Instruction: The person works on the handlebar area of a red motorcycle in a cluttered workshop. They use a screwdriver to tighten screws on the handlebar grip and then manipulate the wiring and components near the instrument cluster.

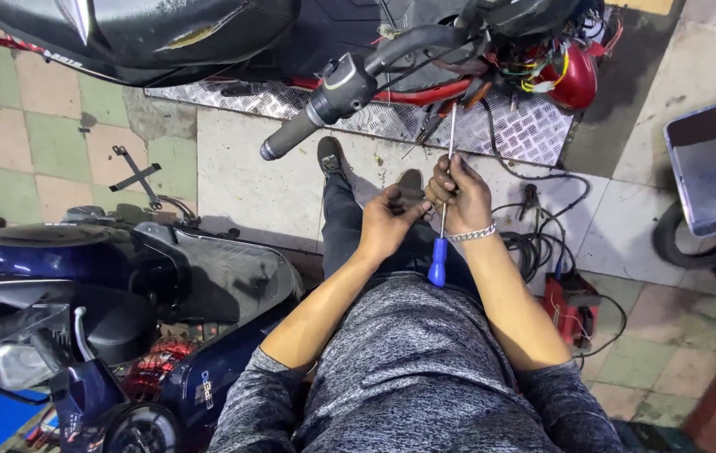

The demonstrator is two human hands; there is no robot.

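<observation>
- Gripping a long screwdriver (444, 201) partway down its metal shaft, the right hand (461, 195) has its fingers wrapped tight; the blue handle hangs below the wrist and the tip points up toward the exposed wiring (543, 71) under the scooter's handlebar (337, 96).
- The left hand (387, 220) sits just beside the right, fingers curled loosely, thumb reaching toward the shaft; whether it holds anything I cannot tell.
- One grey metal tray (715, 164) stands at the right edge, resting over a black tyre (677, 247); its inside looks stained, with no clear contents visible.
- One red box-shaped device (568, 302) lies on the floor by the right forearm, with black cables (534, 226) coiled next to it.
- Two scooters show: a black and red one on the checker-plate ramp (517, 126) ahead, and a dark blue one (98, 277) at the left.
- One black bracket (135, 176) lies on the tiled floor (31, 117).
- One silver bracelet (471, 235) circles the right wrist.
</observation>
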